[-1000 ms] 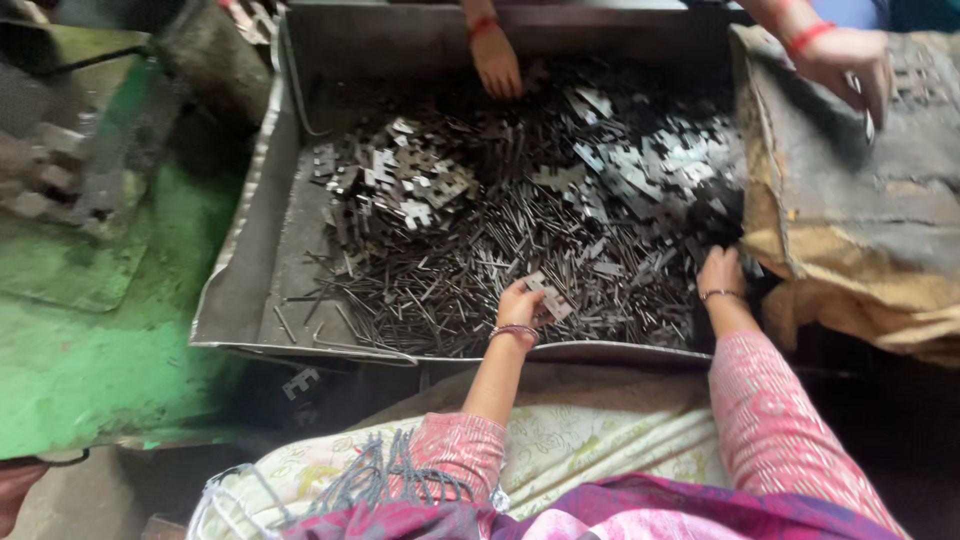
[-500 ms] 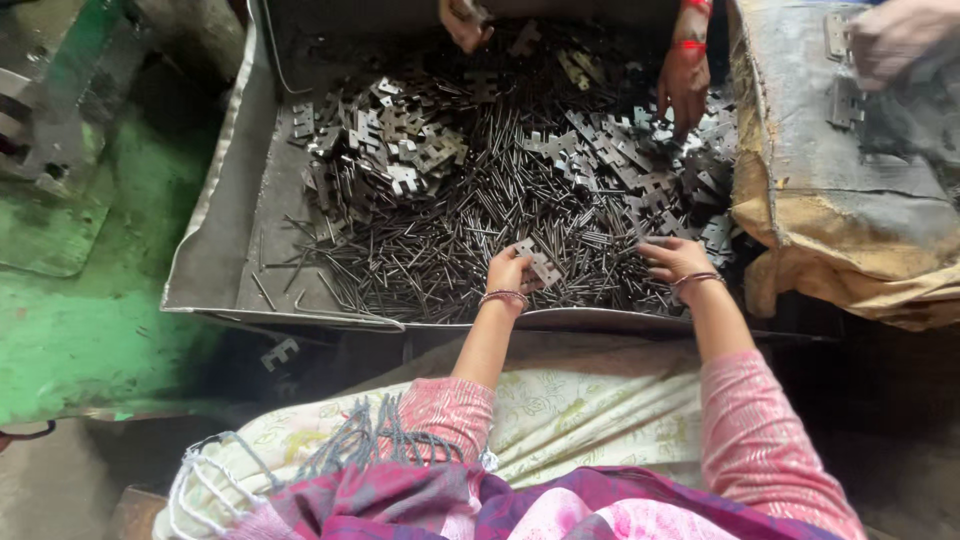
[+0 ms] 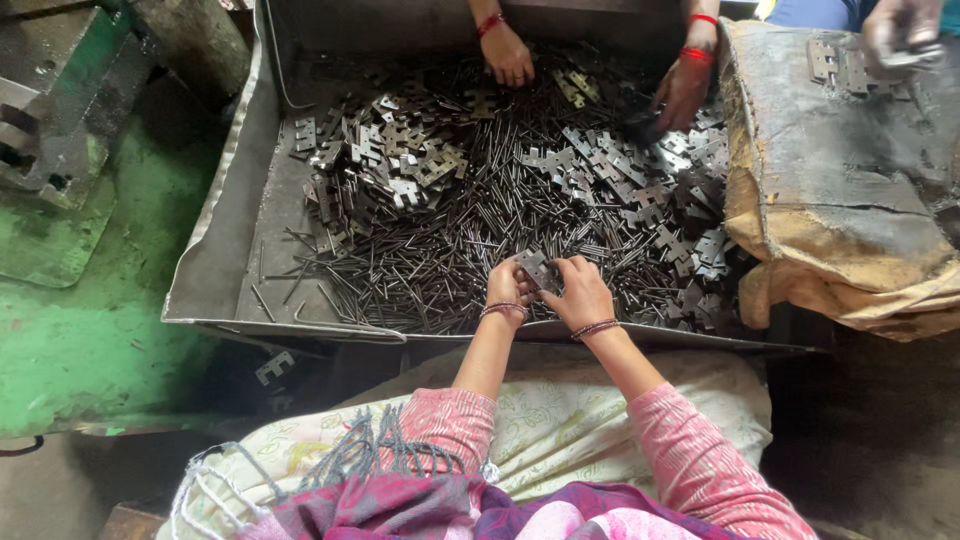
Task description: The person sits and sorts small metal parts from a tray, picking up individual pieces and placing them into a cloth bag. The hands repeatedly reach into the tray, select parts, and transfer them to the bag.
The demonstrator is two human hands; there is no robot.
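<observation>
Both my hands meet over the near edge of a large metal tray [image 3: 215, 270] filled with thin metal pins [image 3: 420, 270] and flat notched hinge plates [image 3: 400, 170]. My left hand [image 3: 510, 285] and my right hand [image 3: 580, 292] together hold a small grey hinge plate [image 3: 537, 268] between the fingertips, just above the pile of pins. Thread bracelets circle both wrists. My pink patterned sleeves run down to the lower frame.
Another person's two hands [image 3: 508, 55] [image 3: 683, 90], with red bangles, sort parts at the tray's far side. A third hand [image 3: 900, 35] holds plates over a dirty sack [image 3: 840, 200] on the right. A green machine base [image 3: 60, 150] stands to the left.
My right hand has moved left from the pile to join my left hand on the hinge plate. The other person's hands shifted across the far side of the tray.
</observation>
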